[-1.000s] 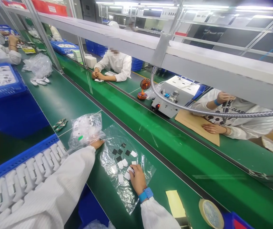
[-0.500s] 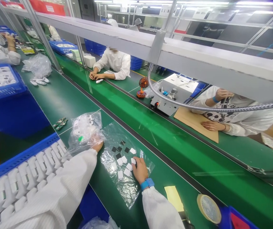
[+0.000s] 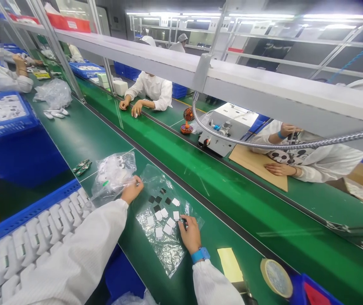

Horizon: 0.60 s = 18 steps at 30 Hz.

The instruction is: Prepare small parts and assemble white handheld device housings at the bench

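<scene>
Landmark: the clear plastic sheet [image 3: 169, 259] on the green bench. White squares [image 3: 168, 229] lie loose on its middle, with black squares [image 3: 156, 208] on its far half; both groups lie between the two hands. The right hand [image 3: 191, 235] is over the sheet's right edge, its fingertips at the outermost white square. Its fingers are curled, thumb and forefinger slightly apart; whether anything is gripped cannot be told. The forearm reaches forward, palm downward, a blue band [image 3: 200, 255] at the wrist. The left hand [image 3: 132, 190] is at the sheet's left edge, beside a filled plastic bag [image 3: 114, 171]. Its thumb and forefinger are nearly together; any hold cannot be confirmed. The left arm extends forward, sleeve over a tray of white casings [image 3: 35, 235].
</scene>
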Available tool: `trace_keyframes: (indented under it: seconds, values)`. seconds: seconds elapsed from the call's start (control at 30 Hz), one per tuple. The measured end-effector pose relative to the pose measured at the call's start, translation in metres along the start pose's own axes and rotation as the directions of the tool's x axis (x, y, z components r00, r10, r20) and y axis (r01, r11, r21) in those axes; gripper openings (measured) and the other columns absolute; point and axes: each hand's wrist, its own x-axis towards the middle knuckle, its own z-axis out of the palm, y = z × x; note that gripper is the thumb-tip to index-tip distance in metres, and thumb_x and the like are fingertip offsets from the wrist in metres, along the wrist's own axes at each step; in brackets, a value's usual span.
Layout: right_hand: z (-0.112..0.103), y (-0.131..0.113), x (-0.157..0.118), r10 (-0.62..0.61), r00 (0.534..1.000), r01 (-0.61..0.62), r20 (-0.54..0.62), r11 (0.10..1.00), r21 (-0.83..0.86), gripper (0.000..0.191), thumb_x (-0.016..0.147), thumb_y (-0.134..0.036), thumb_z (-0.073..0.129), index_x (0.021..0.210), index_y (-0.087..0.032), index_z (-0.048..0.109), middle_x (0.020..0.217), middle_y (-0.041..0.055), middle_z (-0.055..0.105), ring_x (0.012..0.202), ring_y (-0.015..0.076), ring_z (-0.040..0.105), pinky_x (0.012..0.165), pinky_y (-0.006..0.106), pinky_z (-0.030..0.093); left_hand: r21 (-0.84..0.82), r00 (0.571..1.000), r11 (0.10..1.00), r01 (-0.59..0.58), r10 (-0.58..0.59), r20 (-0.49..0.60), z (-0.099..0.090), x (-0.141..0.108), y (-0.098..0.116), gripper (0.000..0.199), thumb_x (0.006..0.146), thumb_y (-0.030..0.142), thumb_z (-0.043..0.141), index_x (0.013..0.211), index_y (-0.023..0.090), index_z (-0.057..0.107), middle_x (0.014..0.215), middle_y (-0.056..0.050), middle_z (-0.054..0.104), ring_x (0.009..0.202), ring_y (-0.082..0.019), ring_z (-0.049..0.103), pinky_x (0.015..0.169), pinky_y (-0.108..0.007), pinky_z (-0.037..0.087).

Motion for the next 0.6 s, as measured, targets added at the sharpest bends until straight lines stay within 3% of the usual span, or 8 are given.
trace_keyframes:
  seconds: [0.13, 0.3, 0.43, 0.6]
  values:
    - [-0.006, -0.001, -0.001, 0.111, 0.994, -0.11, 0.007, 0.979, 0.172, 0.02, 0.084, -0.028, 0.056, 0.1, -0.016, 0.057, 0.103, 0.0051, 0.057, 0.087, 0.0174, 0.056, 0.076, 0.037, 0.049, 0.01, 0.973, 0.984, -0.179, 0.175, 0.153, 0.005, -0.045, 0.032, 0.026, 0.086, 0.031, 0.05, 0.106, 0.014, 0.054, 0.093, -0.004, 0.061, 0.074, -0.014, 0.06, 0.067, -0.033, 0.051]
    - [-0.017, -0.006, -0.008, 0.248, 0.963, -0.268, 0.105, 0.847, 0.459, 0.03, 0.089, -0.037, 0.047, 0.108, -0.015, 0.054, 0.099, 0.0056, 0.06, 0.083, 0.0164, 0.06, 0.072, 0.036, 0.051, 0.011, 0.885, 0.922, -0.387, 0.367, 0.286, 0.037, -0.116, 0.063, 0.037, 0.087, 0.024, 0.049, 0.123, 0.017, 0.042, 0.099, -0.005, 0.061, 0.083, -0.017, 0.06, 0.075, -0.037, 0.05]
    - [-0.022, -0.007, -0.009, 0.321, 0.93, -0.363, 0.18, 0.72, 0.592, 0.034, 0.089, -0.039, 0.046, 0.112, -0.015, 0.051, 0.099, 0.0059, 0.06, 0.08, 0.0159, 0.061, 0.068, 0.034, 0.052, 0.061, 0.816, 0.867, -0.495, 0.44, 0.375, 0.064, -0.152, 0.063, 0.022, 0.086, 0.024, 0.05, 0.106, 0.017, 0.056, 0.1, -0.005, 0.061, 0.095, -0.019, 0.057, 0.083, -0.041, 0.046]
    - [-0.012, -0.005, 0.0, 0.392, 0.898, -0.426, 0.201, 0.656, 0.622, 0.022, 0.087, -0.028, 0.053, 0.104, -0.014, 0.054, 0.091, 0.0029, 0.06, 0.07, 0.0123, 0.059, 0.061, 0.029, 0.051, 0.157, 0.825, 0.85, -0.504, 0.419, 0.378, 0.075, -0.164, 0.047, 0.026, 0.084, 0.032, 0.053, 0.105, 0.016, 0.057, 0.106, -0.007, 0.059, 0.1, -0.022, 0.054, 0.086, -0.045, 0.043]
